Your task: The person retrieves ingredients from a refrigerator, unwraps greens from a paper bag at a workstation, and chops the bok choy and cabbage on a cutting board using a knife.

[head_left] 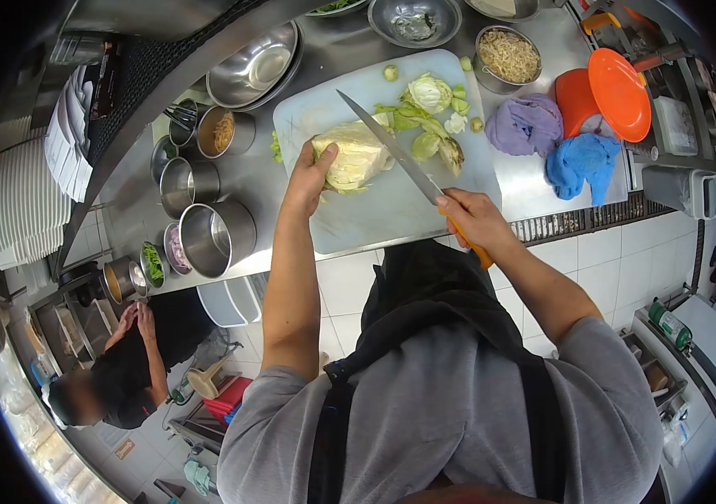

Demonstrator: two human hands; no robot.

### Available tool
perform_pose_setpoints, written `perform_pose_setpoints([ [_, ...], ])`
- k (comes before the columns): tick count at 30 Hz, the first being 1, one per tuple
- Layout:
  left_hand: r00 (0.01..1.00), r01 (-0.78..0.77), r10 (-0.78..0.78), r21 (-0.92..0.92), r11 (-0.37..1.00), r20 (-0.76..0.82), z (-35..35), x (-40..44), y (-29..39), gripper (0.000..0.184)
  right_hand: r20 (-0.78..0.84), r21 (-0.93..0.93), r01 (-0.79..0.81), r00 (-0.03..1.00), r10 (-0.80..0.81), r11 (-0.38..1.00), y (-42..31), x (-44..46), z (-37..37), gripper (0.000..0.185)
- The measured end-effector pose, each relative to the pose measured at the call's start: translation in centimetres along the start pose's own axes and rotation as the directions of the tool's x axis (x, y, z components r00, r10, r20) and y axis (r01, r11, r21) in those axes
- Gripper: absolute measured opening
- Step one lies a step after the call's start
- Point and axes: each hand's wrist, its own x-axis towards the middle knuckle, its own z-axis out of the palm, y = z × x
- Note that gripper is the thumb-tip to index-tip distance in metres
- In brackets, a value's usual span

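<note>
A pale cabbage [355, 156] lies on the white cutting board [307, 231]. My left hand [311, 175] grips its left side, thumb on top and the fingers partly hidden. My right hand [469, 217] is wrapped round the orange handle of a long kitchen knife [392, 147]. Its blade slants up and left, passing over or beside the cabbage's right edge; whether it touches I cannot tell. Cut-off green leaves [413, 113], a cabbage piece [430, 94] and a browned leafy end piece [450, 155] lie on the board's right part.
Steel pots [217, 239] and bowls [253, 67] line the left and back of the counter. Bean sprouts [508, 57] fill a pot at back right. A purple cloth [524, 124], blue cloth [583, 164] and orange container [576, 101] sit rightward. A co-worker [127, 370] stands at lower left.
</note>
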Motion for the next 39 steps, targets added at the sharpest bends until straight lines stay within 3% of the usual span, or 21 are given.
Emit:
perform_pose_setpoints([
  [5,0.998,-0.066,0.066,0.002,0.998,0.006,-0.2,0.6,-0.8,0.054,-0.047,0.072,-0.023,0.999,0.026,0.997,-0.6,-0.2,0.1,0.040],
  [8,0.995,-0.100,0.100,-0.018,0.995,-0.023,-0.2,1.1,-1.2,0.054,0.027,0.122,-0.077,0.997,0.074,0.990,-0.1,0.6,-0.4,0.042],
  [14,0.999,-0.033,0.032,0.014,0.999,0.017,0.2,0.0,0.2,0.063,0.097,0.185,-0.176,0.982,0.160,0.967,-0.6,1.5,-0.2,0.042],
  [16,0.998,-0.064,0.064,0.032,0.997,0.005,0.0,0.4,-0.3,0.060,0.082,0.270,-0.147,0.988,0.129,0.952,-0.4,3.1,0.8,0.043],
  [20,0.991,-0.130,0.131,0.044,0.990,-0.007,-0.1,0.9,-1.2,0.057,0.086,0.257,-0.121,0.991,0.102,0.959,0.4,6.7,3.9,0.042],
  [22,0.993,-0.110,0.111,0.018,0.994,-0.041,0.1,0.8,-1.6,0.057,0.002,0.303,-0.027,1.000,0.028,0.952,0.6,7.8,5.1,0.042],
  [27,0.999,-0.030,0.026,-0.087,0.996,-0.047,-0.5,-0.3,-1.2,0.056,0.005,0.188,-0.003,1.000,0.002,0.982,-1.6,6.3,4.2,0.041],
  [31,0.999,0.011,-0.008,0.053,0.999,-0.053,0.1,-1.3,-1.1,0.066,-0.021,0.075,-0.013,1.000,0.014,0.997,-2.4,2.8,2.4,0.042],
  [34,0.996,0.038,-0.032,0.075,0.996,-0.081,2.3,-1.9,-0.9,0.074,-0.011,0.218,-0.044,0.999,0.047,0.975,-0.6,4.3,2.2,0.040],
  [36,0.993,0.044,-0.036,0.071,0.997,-0.116,2.6,-1.7,0.1,0.077,-0.002,0.213,-0.048,0.999,0.050,0.976,-0.6,4.3,2.2,0.039],
  [39,1.000,-0.030,0.030,0.099,0.995,0.000,2.5,-1.3,0.2,0.080,-0.045,0.182,-0.040,0.998,0.049,0.982,-1.2,2.5,1.5,0.037],
])
